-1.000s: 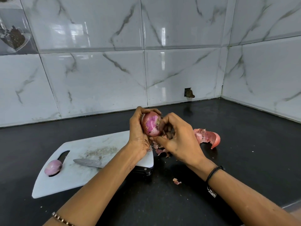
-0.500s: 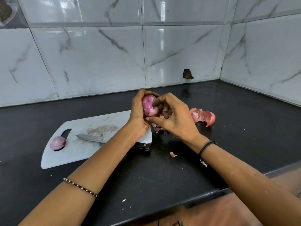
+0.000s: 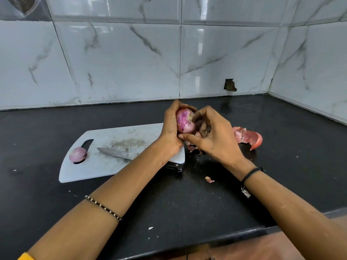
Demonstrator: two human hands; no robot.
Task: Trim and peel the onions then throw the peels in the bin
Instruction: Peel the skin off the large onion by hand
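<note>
My left hand (image 3: 170, 128) grips a purple onion (image 3: 185, 121) above the right end of the white cutting board (image 3: 105, 166). My right hand (image 3: 214, 137) curls against the onion's right side, thumb under it, fingers picking at its skin. Small peel scraps (image 3: 193, 148) lie below the hands. A large pinkish peel (image 3: 247, 137) rests on the counter to the right. A second, peeled onion (image 3: 78, 154) sits at the board's handle hole. A knife (image 3: 114, 152) lies on the board, its handle hidden under my left forearm.
The black countertop (image 3: 187, 203) runs into a tiled corner at the back right. One loose peel bit (image 3: 209, 179) lies near my right wrist. The counter's front edge crosses the bottom right. No bin is in view.
Both hands have stayed on the onion, working it slightly. The camera tilted down, then partly back up, so the counter's front edge came into sight. Board, knife and peels have not moved.
</note>
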